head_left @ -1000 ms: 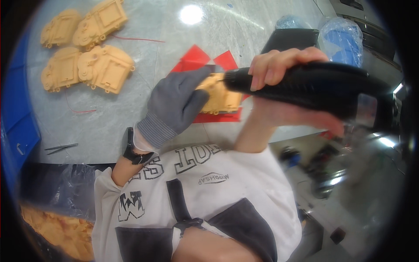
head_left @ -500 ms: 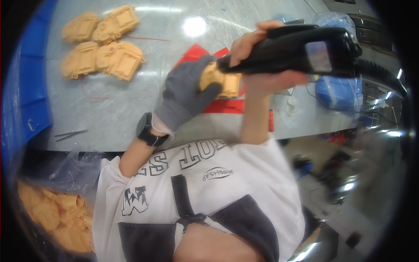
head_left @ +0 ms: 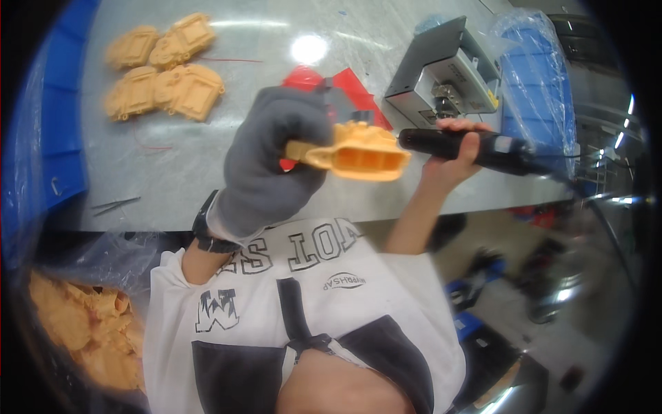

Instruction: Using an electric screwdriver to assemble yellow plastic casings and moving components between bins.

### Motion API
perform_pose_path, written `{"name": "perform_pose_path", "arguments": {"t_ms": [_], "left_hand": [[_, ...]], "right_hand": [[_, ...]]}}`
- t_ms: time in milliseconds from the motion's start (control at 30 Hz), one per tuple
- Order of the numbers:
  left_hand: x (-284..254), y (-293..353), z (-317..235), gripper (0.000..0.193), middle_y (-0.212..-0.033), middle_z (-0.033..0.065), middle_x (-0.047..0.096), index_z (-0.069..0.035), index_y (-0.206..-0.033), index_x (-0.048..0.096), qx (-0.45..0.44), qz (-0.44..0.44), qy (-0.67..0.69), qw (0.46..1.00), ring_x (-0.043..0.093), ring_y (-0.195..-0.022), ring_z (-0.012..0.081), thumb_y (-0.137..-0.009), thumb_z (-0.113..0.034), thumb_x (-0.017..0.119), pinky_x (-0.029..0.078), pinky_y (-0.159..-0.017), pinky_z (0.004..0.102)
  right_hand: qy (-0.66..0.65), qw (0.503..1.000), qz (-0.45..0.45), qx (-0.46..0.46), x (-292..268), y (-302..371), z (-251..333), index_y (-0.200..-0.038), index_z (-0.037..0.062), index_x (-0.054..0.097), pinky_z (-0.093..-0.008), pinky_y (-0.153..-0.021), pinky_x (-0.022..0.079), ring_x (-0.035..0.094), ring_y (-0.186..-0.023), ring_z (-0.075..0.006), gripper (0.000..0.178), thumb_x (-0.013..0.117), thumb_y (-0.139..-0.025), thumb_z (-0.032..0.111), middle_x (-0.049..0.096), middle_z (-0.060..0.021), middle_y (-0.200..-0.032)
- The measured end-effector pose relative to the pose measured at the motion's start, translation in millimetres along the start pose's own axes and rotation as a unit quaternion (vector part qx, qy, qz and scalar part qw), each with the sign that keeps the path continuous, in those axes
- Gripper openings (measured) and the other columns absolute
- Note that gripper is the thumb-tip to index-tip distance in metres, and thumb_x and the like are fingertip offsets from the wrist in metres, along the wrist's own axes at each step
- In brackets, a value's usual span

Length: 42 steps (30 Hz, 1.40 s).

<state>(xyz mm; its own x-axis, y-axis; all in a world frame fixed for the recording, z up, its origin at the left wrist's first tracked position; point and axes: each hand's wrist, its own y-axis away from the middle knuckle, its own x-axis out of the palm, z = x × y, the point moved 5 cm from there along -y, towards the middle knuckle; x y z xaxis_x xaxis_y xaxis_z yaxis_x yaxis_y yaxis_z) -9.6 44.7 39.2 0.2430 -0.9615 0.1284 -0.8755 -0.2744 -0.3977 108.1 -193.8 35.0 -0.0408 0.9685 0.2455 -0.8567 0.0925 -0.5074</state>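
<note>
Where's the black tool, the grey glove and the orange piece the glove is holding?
Black tool (head_left: 441, 143): head view, on its front barrel.
Grey glove (head_left: 270, 150): head view, on its back.
Orange piece (head_left: 367, 163): head view, inside its long hollow opening.

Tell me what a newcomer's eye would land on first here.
Most likely the hollow, orange plastic-looking housing at the centre, gripped over the table by the grey-gloved left hand. Just right of it, the bare right hand holds a long, black, rounded handheld tool, its tip pointing toward the housing. Next, perhaps, the cluster of four similar orange housings at the table's upper left.
</note>
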Motion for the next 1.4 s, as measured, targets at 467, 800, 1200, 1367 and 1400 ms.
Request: {"name": "perform_pose_path", "arguments": {"t_ms": [467,800,1200,1367,1400], "left_hand": [[-35.4,9.6,-6.6,0.035,-0.097,0.0083,0.051,-0.004,-0.100,0.049,0.008,-0.034,-0.004,0.999,0.053,-0.085,0.0153,-0.068,0.008,0.059,0.044,-0.077,0.0271],[21.6,-26.3,62.4,0.038,-0.112,0.0197,0.052,-0.009,-0.115,0.055,-0.043,0.057,-0.344,0.936,0.050,-0.104,0.0342,-0.079,-0.021,0.055,0.041,-0.088,0.0384],[30.7,-26.6,73.2,0.045,-0.109,0.0211,0.054,-0.005,-0.116,0.053,-0.055,0.026,-0.417,0.907,0.055,-0.094,0.0333,-0.076,-0.026,0.059,0.046,-0.080,0.0402],[22.3,-27.1,61.2,0.060,-0.099,0.0166,0.057,-0.006,-0.115,0.052,-0.131,0.061,-0.403,0.904,0.057,-0.090,0.0298,-0.066,-0.036,0.070,0.048,-0.075,0.0391],[21.1,-24.0,64.4,0.064,-0.096,0.0146,0.057,-0.007,-0.116,0.051,-0.125,0.074,-0.400,0.905,0.057,-0.088,0.0285,-0.063,-0.038,0.072,0.048,-0.075,0.0384]], "right_hand": [[0.082,0.996,-0.016,0.043,6.7,10.5,-13.9,-0.110,0.0009,0.038,-0.0368,-0.069,0.049,0.057,-0.059,-0.0202,0.044,0.057,-0.071,-0.001,0.054,-0.0083,-0.067],[-0.185,0.979,0.087,-0.019,41.9,-8.2,55.1,-0.121,0.0096,0.035,-0.0393,-0.064,0.043,0.048,-0.053,-0.0187,0.051,0.050,-0.073,0.004,0.044,-0.0063,-0.062],[-0.150,0.971,0.184,0.031,109.0,-25.7,30.7,-0.118,0.0043,0.031,-0.0379,-0.056,0.045,0.048,-0.048,-0.0198,0.053,0.051,-0.069,0.002,0.048,-0.0074,-0.060],[-0.160,0.965,0.209,0.019,92.8,-36.3,33.2,-0.121,0.0098,0.042,-0.0378,-0.062,0.039,0.043,-0.052,-0.0177,0.050,0.045,-0.072,0.012,0.043,-0.0050,-0.063],[-0.169,0.970,0.170,0.031,89.8,-39.3,33.4,-0.122,0.0088,0.037,-0.0385,-0.059,0.041,0.044,-0.049,-0.0185,0.052,0.047,-0.071,0.009,0.044,-0.0061,-0.061]]}}
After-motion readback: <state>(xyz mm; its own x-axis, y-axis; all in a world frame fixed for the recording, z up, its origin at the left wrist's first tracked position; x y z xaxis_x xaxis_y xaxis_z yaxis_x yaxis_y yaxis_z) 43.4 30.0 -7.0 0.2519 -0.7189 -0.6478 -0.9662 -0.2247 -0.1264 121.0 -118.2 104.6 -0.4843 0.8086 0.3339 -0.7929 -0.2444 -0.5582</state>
